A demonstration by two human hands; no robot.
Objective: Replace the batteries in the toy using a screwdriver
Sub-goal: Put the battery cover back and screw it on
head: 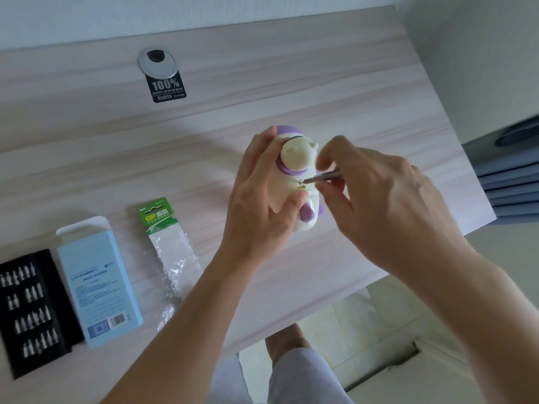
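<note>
While the left hand (259,205) held the toy (297,158) in its grip over the table (262,68), the right hand (379,205) pinched the screwdriver (323,177), tip at the cover screw (302,182). Step judged: turning that screw. Next move called for steady pressure, toy held firm.

Place: I read this as a desk in an office or home study; I cannot tell which.
Desk (291,83): pale wood-grain laminate across my view.
Cable grommet (157,62): silver, set into the top at 11 o'clock.
Sticker (168,88): black maker's label, just below the grommet.
Wall (116,16): plain white, 12 o'clock.
Floor (364,325): pale tiles, 5 o'clock.
Screwdriver bit set (29,310): black tray, 8 o'clock.
</note>
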